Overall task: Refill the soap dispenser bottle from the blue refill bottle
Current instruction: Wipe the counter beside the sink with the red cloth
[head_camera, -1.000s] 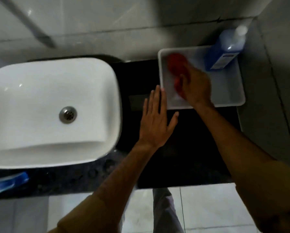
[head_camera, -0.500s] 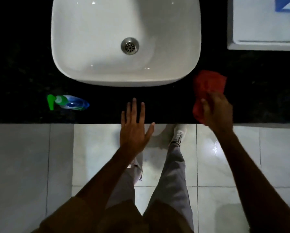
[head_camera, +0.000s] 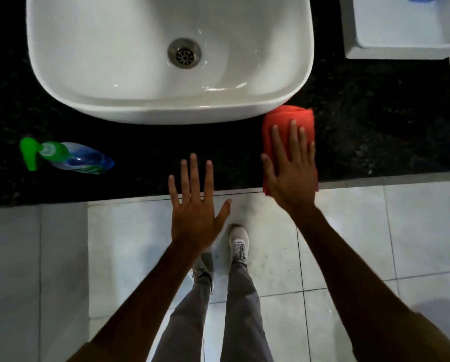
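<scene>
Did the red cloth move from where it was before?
Yes. The red cloth left the white tray and now lies flat under the right hand, on the counter's front edge beside the sink.

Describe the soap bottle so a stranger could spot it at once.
Start at the white sink on the black counter. Left of and below its front edge, a small bottle lies on its side, apart from both hands. Its green pump and clear blue body mark it out; the only other thing nearby is a red cloth.

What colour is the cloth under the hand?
Red cloth, under the right hand; head view.
</scene>
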### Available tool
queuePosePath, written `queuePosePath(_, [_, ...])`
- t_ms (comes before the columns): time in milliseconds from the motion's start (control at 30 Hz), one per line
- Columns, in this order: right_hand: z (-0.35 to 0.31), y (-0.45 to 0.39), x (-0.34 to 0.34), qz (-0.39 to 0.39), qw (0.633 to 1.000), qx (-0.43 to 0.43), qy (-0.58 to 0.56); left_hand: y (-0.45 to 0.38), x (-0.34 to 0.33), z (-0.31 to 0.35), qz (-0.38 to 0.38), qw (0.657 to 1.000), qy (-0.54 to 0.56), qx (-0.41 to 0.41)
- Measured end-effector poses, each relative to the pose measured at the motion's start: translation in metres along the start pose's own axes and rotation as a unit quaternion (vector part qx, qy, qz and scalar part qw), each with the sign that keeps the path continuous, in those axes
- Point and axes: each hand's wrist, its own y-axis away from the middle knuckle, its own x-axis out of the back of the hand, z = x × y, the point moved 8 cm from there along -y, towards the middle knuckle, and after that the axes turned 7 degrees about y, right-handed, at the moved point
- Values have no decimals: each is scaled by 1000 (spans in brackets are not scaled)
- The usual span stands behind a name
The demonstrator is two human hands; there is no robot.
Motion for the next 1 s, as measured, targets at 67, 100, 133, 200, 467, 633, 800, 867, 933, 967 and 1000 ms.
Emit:
queuePosePath(67, [7,20,-15,-20,999,40,-1,-2,-10,-4,0,1000,-4,-2])
queuePosePath(100, [20,24,-18,-26,999,37,1,-3,-14,-1,-1,1000,3,-4])
queuePosePath(133, [35,23,-18,-27,1000,14,6,-4,-17,3,-1,1000,17,-8])
queuePosePath(200, [59,13,-16,-26,997,-71,21,-3,-21,14,4,999,52,-13])
queuePosePath(467, [-44,6,-19,-1,1000,-8,4,-7,-16,9,15,998,50,-41])
queuePosePath(633, [7,46,-24,-23,999,-34,6,16,-26,-4,7,999,18,-26])
queuePosePath(800, [-6,5,-8,-6,981,-195,21,15,-20,3,9,999,44,-28])
queuePosePath(867, [-49,3,-14,-5,996,-93,10,15,-20,3,11,998,48,-28])
queuePosePath(933, [-79,25,-26,-18,999,41,13,23,-24,-3,6,998,60,-26])
queuePosePath(967, [-81,39,-31,-26,996,90,13,28,-25,-9,5,997,72,-18])
queuePosePath(1000, [-74,52,-35,-35,992,120,10,34,-26,-16,4,996,83,-9])
